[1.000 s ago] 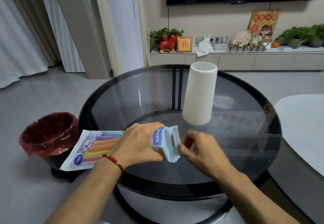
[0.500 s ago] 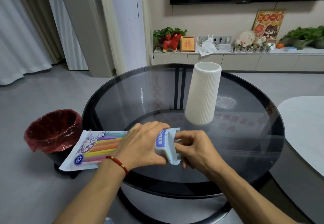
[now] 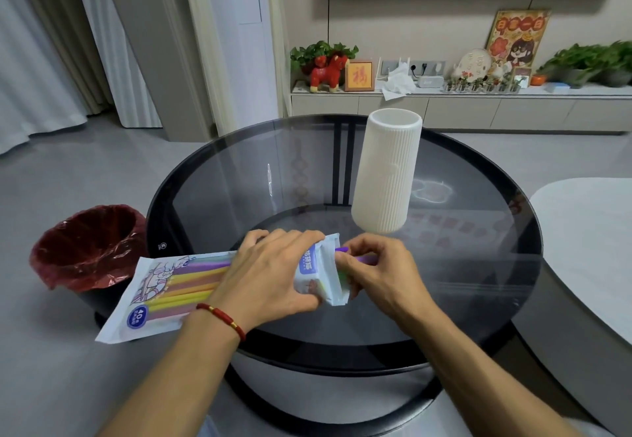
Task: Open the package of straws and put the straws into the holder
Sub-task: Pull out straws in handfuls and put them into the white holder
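**Drawing the first straws from the opened pack**

Since half a second ago, purple straw ends have come into view at the pack's mouth, where the right hand was only pinching the flap before.

From largest to smallest: the round glass table (image 3: 478, 300) carries everything. The holder (image 3: 386, 176), a tall white ribbed cylinder, stands upright on it, just beyond the hands and apart from them. The pack (image 3: 164, 289) lies flat with its far end overhanging the table's left edge, above the bin (image 3: 89, 248). The left hand (image 3: 270, 276) is clenched over the pack near its open end, pressing it down. The right hand (image 3: 379, 272) grasps the purple straws (image 3: 362, 258) at the mouth between thumb and fingers.

To do this well, the left hand should probably hold the pack steady but not squeeze the straws inside, while the right draws along the pack's length, not upward, so the straws come out unbent. Taking a bunch together would likely spare repeated trips to the holder.
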Action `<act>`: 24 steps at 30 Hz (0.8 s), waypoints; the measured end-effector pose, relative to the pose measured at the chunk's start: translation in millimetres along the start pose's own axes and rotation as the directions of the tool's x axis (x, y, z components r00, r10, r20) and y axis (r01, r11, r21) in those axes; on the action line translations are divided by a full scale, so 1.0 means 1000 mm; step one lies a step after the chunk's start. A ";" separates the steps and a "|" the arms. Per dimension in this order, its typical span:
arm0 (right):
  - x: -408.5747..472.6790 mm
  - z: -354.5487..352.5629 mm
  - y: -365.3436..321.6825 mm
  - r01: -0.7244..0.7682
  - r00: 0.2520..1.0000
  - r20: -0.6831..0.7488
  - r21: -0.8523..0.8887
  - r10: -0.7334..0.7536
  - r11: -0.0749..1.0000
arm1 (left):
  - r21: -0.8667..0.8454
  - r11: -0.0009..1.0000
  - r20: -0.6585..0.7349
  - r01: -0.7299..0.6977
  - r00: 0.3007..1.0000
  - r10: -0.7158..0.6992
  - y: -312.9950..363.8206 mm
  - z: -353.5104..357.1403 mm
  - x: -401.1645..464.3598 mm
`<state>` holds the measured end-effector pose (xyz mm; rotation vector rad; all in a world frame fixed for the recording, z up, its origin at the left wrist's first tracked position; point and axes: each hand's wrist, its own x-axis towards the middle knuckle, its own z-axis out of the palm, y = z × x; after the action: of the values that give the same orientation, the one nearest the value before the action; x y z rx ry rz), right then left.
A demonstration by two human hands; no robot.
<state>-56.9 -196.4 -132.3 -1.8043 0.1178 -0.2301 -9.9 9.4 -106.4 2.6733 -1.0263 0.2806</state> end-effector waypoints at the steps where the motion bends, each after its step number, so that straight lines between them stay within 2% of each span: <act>1: 0.002 -0.001 0.002 0.010 1.000 -0.019 -0.004 -0.011 1.000 | 0.007 1.000 0.003 0.009 1.000 -0.009 0.000 0.000 -0.001; 8: 0.006 -0.045 -0.008 0.034 0.992 -0.129 0.243 -0.002 0.969 | 0.157 0.974 0.058 0.161 0.984 -0.171 -0.013 -0.006 -0.004; 12: 0.001 -0.059 -0.014 0.076 0.983 -0.182 0.214 -0.037 0.974 | 0.240 0.939 0.070 0.248 0.960 -0.272 -0.010 -0.008 -0.002; 15: -0.002 -0.075 -0.015 0.111 0.965 -0.248 0.079 -0.088 0.991 | 0.184 0.936 0.105 0.301 0.940 -0.323 -0.011 -0.005 -0.004; 17: -0.004 -0.083 -0.016 0.133 0.959 -0.247 -0.031 -0.136 0.991 | 0.083 0.967 0.140 0.242 0.958 -0.252 -0.004 -0.006 -0.003; 20: -0.009 -0.086 -0.018 0.177 0.964 -0.188 -0.065 -0.187 0.982 | -0.066 0.991 0.072 0.118 0.991 -0.113 0.019 0.000 0.006; 24: -0.014 -0.089 -0.021 0.247 0.953 -0.170 -0.046 -0.251 0.968 | 0.067 0.991 0.013 0.112 0.993 -0.113 0.037 0.020 0.020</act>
<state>-90.9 -272.5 -93.4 -1.8195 0.0153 -0.5698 -18.9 -35.7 -113.3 2.7853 -0.8810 0.2738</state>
